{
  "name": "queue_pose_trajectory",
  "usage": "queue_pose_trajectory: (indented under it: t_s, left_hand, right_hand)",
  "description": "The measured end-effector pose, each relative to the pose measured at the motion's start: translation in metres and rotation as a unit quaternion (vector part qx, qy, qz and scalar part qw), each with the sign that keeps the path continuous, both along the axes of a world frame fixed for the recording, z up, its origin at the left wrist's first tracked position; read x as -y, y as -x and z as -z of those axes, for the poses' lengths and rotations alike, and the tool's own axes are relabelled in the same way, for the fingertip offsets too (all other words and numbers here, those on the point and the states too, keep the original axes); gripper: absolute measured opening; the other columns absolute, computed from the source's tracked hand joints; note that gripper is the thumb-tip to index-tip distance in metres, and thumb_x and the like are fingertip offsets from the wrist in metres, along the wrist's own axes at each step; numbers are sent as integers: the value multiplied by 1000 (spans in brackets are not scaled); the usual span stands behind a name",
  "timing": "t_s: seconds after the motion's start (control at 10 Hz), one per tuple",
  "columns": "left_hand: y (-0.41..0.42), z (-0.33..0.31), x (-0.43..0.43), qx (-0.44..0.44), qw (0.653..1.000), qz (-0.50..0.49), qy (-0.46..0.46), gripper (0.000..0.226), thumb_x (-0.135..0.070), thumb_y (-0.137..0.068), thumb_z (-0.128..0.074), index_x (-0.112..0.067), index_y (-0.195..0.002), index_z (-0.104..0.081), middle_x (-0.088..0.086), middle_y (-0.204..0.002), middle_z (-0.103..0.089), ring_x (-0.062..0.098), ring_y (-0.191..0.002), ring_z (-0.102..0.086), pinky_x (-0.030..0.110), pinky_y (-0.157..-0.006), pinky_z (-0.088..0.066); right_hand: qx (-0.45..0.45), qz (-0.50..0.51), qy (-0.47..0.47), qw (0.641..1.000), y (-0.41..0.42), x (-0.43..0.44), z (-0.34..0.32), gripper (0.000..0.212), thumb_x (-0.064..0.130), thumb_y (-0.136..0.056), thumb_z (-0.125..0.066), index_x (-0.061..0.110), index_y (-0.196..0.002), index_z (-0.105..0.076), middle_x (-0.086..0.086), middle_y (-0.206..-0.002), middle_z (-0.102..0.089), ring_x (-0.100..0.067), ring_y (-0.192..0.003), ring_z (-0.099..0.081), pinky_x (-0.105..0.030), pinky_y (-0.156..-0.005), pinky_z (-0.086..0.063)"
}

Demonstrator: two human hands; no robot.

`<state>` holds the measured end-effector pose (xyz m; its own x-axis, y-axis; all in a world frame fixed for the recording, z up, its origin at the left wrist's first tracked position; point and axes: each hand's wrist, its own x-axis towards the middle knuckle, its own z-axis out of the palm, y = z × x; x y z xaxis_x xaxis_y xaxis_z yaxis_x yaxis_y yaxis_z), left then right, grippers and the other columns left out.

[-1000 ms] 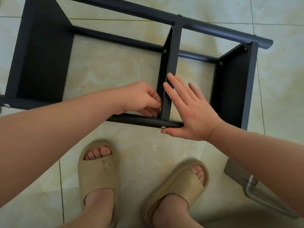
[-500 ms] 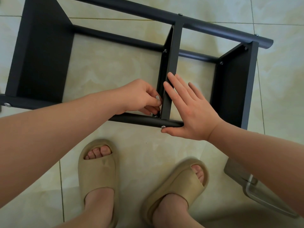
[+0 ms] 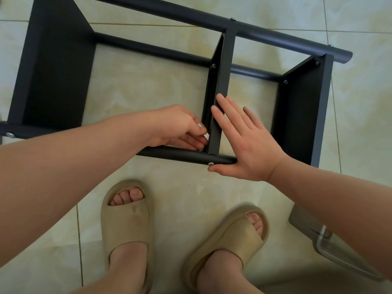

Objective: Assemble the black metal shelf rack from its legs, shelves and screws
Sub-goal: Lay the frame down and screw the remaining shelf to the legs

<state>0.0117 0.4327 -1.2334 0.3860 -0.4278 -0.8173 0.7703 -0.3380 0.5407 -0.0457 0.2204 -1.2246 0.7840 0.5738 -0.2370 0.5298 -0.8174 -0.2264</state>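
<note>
Hardly anything has been moved since earlier. With the rack (image 3: 57, 66) laid sideways on tiles (image 3: 148, 92), its middle shelf (image 3: 222, 81) is braced by the right hand (image 3: 252, 145), fingers spread flat, while a joint fastener (image 3: 199, 148) is pinched by the left hand (image 3: 180, 128).

The rack (image 3: 254, 37) lies sideways on the floor (image 3: 148, 81). My right hand (image 3: 248, 143) presses flat on the middle shelf (image 3: 224, 77), thumb beside the near leg (image 3: 180, 154)'s screw (image 3: 210, 164). My left hand (image 3: 178, 126) pinches a small metal piece (image 3: 199, 149) at that joint.
</note>
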Motion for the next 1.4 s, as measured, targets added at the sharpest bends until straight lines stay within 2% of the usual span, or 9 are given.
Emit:
queue_pose_trajectory:
  t_s: [0.2,0.5,0.7,0.9,1.0,1.1,1.2,1.3,1.4]
  left_hand:
    - [1,-2,-1,48,997,47,-25,13,-9,-99,-58,-10,-88,-65,3,-75,-75,12,-69,-71,24,-72,-59]
    - [3,-4,-6,67,994,78,-30,14,-7,-99,-58,-11,-86,-64,6,-80,-74,13,-71,-70,29,-82,-57]
    - [1,-4,-11,100,985,136,-43,12,-8,-98,-60,-12,-89,-67,1,-80,-77,12,-76,-72,33,-87,-55]
    - [2,-4,-12,116,977,173,-53,12,-8,-96,-62,-13,-87,-68,-2,-80,-77,8,-71,-70,31,-80,-53]
    - [3,-5,-11,138,968,199,-66,14,-11,-95,-65,-17,-83,-70,-3,-79,-74,11,-74,-66,25,-74,-50]
    - [3,-5,-11,150,958,233,-76,15,-16,-94,-67,-22,-81,-71,-2,-78,-69,13,-74,-61,26,-74,-47]
    - [3,-4,-12,152,952,254,-83,15,-19,-94,-67,-24,-80,-70,-6,-70,-65,11,-69,-58,26,-69,-43]
    - [3,-3,-11,160,948,259,-91,15,-22,-94,-68,-25,-79,-71,-9,-68,-66,9,-69,-58,25,-67,-42]
    - [2,-4,-13,199,935,272,-112,15,-25,-94,-67,-28,-79,-70,-12,-73,-71,8,-73,-63,26,-71,-47]
  right_hand:
    - [-2,0,1,1000,0,0,-1,112,81,-84,-47,10,-162,-9,-9,-170,5,-25,-157,5,-55,-124,-16]
    - [3,-1,3,1000,0,0,0,113,82,-84,-46,10,-162,-9,-9,-170,4,-25,-157,5,-55,-124,-16]
    - [4,-2,2,1000,0,0,1,112,82,-85,-45,10,-162,-8,-8,-170,5,-25,-157,5,-55,-124,-16]
    - [0,1,1,1000,0,0,0,112,82,-84,-46,10,-162,-8,-8,-170,5,-25,-157,6,-55,-124,-16]
    - [-1,0,3,1000,0,0,0,112,82,-84,-45,10,-162,-8,-8,-170,5,-25,-157,5,-55,-124,-15]
    - [-3,-1,7,1000,0,0,0,113,82,-84,-46,11,-162,-8,-8,-170,5,-25,-157,6,-55,-124,-15]
    - [0,-2,2,1000,1,1,1,112,82,-84,-46,10,-162,-8,-8,-170,4,-25,-157,5,-55,-124,-15]
    - [0,-2,-2,1000,0,1,2,112,82,-84,-45,11,-162,-8,-8,-170,4,-24,-157,6,-56,-124,-15]
    - [-5,-2,1,1000,0,2,2,113,83,-83,-44,12,-162,-7,-6,-170,6,-23,-157,7,-57,-124,-15]
